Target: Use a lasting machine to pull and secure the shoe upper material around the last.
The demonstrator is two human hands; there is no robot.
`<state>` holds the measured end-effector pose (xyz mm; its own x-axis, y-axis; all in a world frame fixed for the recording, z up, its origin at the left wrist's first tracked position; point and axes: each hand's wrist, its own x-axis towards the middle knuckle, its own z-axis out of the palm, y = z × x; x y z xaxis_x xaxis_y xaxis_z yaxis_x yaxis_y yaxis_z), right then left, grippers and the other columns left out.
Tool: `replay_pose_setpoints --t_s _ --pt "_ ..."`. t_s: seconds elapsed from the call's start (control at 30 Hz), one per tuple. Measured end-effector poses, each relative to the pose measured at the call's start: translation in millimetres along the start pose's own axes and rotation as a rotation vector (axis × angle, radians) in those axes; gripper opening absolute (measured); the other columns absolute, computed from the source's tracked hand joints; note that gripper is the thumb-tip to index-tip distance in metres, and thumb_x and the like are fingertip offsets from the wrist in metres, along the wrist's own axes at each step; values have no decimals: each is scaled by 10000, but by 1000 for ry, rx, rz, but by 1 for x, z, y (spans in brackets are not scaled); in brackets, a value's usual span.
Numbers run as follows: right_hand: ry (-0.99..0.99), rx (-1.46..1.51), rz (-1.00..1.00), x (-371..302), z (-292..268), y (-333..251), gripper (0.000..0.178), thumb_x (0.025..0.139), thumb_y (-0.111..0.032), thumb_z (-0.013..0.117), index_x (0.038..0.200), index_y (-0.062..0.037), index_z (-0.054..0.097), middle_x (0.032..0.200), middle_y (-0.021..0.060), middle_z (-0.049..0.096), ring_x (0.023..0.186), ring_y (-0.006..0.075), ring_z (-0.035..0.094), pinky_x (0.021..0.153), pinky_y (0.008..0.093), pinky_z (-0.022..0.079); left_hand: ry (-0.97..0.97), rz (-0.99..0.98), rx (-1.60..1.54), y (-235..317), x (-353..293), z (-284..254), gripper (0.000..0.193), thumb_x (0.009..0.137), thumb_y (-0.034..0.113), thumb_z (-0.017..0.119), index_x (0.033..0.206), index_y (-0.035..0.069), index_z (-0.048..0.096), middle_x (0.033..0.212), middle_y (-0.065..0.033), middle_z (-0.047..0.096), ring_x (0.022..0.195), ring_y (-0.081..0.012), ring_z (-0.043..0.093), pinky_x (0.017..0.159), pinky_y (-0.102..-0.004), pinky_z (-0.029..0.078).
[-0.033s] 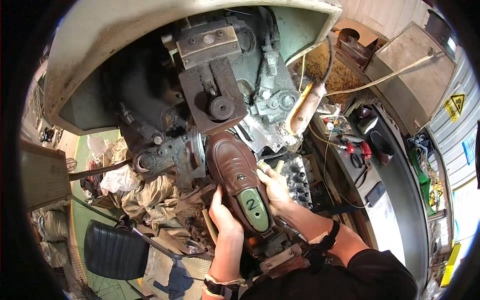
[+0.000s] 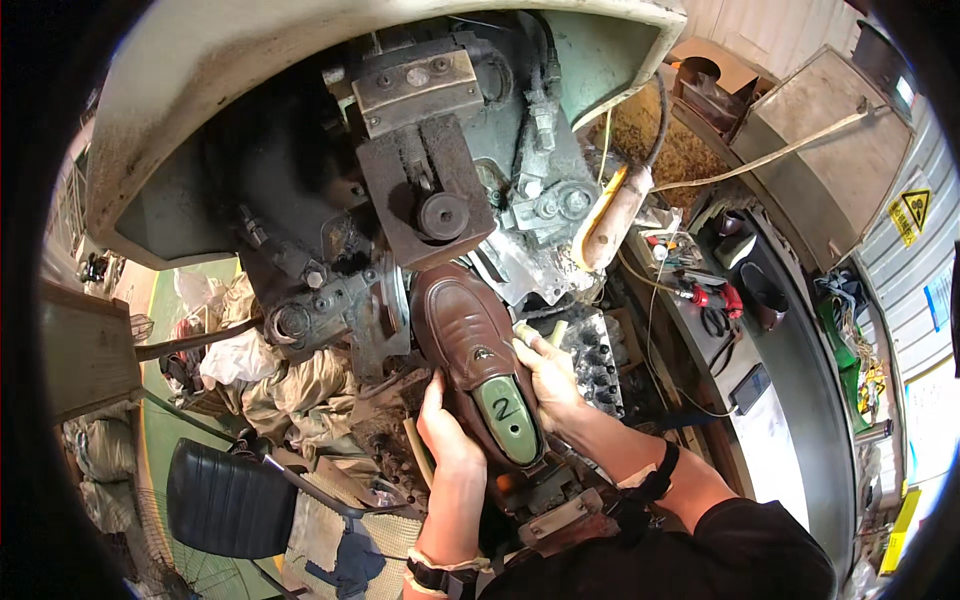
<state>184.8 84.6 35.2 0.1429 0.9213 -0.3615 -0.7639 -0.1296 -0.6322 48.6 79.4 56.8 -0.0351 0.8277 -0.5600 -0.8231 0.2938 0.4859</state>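
A brown leather loafer [image 2: 462, 325] sits in the middle, toe pointing away from me and tucked under the metal head of a machine [image 2: 425, 190]. Inside its opening shows a green shoe last [image 2: 510, 420] with a dark handwritten mark and a small hole. My left hand [image 2: 448, 430] presses along the left side of the shoe near the heel, its fingers partly hidden beneath. On the other side, my right hand [image 2: 548, 375] grips the shoe's right edge, with pale coverings on some fingertips. Both hands are closed about the shoe. The sole is hidden.
A lit work lamp [image 2: 615, 220] hangs right of the machine head. Along the right runs a bench [image 2: 790, 400] with tools, a phone [image 2: 750, 388] and another dark shoe [image 2: 765, 295]. At lower left stands a black chair [image 2: 232, 498], with cloth bundles [image 2: 300, 395] behind it.
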Motion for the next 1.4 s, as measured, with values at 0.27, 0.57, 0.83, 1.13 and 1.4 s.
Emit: replay_pose_setpoints --t_s 0.27,0.57,0.83,1.13,1.4 --pt "-12 57 58 7 -4 0 371 1015 -66 580 1383 -52 537 1207 72 658 1049 165 649 928 293 530 63 188 68 -14 19 -12 343 974 274 579 1152 -5 669 1129 -114 705 1007 -257 678 931 -386 536" --pt "-83 27 -97 20 -7 10 397 1003 -73 610 1386 -41 509 1242 97 664 1071 186 664 928 334 550 -17 267 -42 -37 54 -33 181 945 126 571 931 -15 683 978 -82 700 894 -182 656 846 -321 521" --pt "-42 58 -77 29 -12 14 410 977 -121 659 1355 -14 543 1210 85 668 1031 170 668 888 323 558 -77 237 -34 -36 59 -32 231 977 185 578 975 -18 691 987 -87 706 899 -191 671 818 -337 540" --pt "-73 94 -10 21 -12 13 317 984 -167 678 1263 -19 641 1142 58 702 986 147 674 846 304 567 -119 118 -40 -34 56 -37 395 1031 295 483 1207 -16 650 1153 -102 691 1024 -234 665 918 -384 533" --pt "-93 91 -15 21 -15 9 309 992 -208 668 1243 -34 620 1134 66 692 981 164 680 887 343 586 -149 83 -48 -26 39 -17 438 1031 369 545 1252 2 637 1199 -107 681 1063 -239 658 942 -388 527"
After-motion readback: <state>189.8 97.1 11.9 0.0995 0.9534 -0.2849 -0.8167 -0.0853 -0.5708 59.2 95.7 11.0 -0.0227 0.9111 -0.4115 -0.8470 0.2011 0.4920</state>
